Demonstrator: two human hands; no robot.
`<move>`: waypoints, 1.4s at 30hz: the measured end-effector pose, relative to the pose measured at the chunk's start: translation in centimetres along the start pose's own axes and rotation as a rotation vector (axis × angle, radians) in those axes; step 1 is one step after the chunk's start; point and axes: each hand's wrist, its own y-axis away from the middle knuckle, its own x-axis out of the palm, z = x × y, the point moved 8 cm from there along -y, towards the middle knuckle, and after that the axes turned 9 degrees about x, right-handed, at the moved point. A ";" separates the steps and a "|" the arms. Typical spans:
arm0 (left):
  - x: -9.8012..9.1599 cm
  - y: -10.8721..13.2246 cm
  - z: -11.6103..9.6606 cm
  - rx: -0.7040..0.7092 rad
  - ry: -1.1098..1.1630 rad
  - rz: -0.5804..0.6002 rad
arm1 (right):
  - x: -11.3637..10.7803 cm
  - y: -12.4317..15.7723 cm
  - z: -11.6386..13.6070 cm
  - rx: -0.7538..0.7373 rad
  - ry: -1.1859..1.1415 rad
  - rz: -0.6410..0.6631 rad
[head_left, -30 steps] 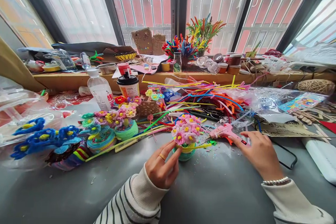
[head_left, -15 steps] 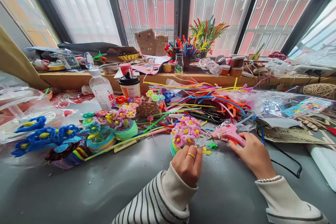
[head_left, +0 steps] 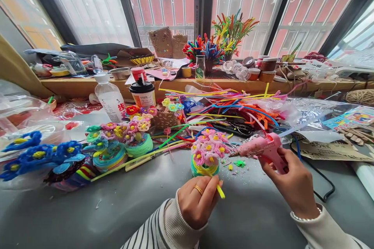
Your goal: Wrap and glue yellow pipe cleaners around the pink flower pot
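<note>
My left hand is closed in a pinch on a yellow pipe cleaner, whose end sticks out to the right of the fingers. Just beyond it stands a small pot wrapped in green and yellow pipe cleaners, topped with pink pipe-cleaner flowers with yellow centres. A yellow strand crosses the pot's front near my fingertips. My right hand grips a pink hot glue gun by its handle. The gun's nozzle points left, toward the flowers, and a clear glue stick juts from its back.
Pots with blue flowers and mixed flowers stand at left. Behind are a clear bottle, a lidded cup and heaped pipe cleaners. Green scraps lie right of the pink-flower pot. A dark cord curves at right.
The glue gun has risen off the table in my right hand. My left hand has drawn slightly down and left, and the yellow pipe cleaner's end now shows beside it.
</note>
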 end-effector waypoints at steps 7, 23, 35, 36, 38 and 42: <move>-0.6 0.7 0.3 0.012 -0.040 -0.025 | -0.2 3.1 0.6 0.042 0.040 0.015; -0.9 2.0 2.2 0.051 -0.057 0.063 | 1.3 4.3 2.1 0.060 0.043 0.117; -1.1 1.9 2.4 0.006 -0.080 0.090 | 1.2 5.2 4.4 0.004 0.073 0.069; -1.1 1.9 2.4 0.003 -0.078 0.089 | 1.1 5.2 4.3 0.003 0.086 0.064; -1.2 1.8 2.4 -0.004 -0.078 0.087 | 1.1 5.3 4.2 -0.008 0.111 0.052; -1.2 1.8 2.4 -0.010 -0.076 0.090 | 0.9 5.3 4.3 -0.048 0.138 0.036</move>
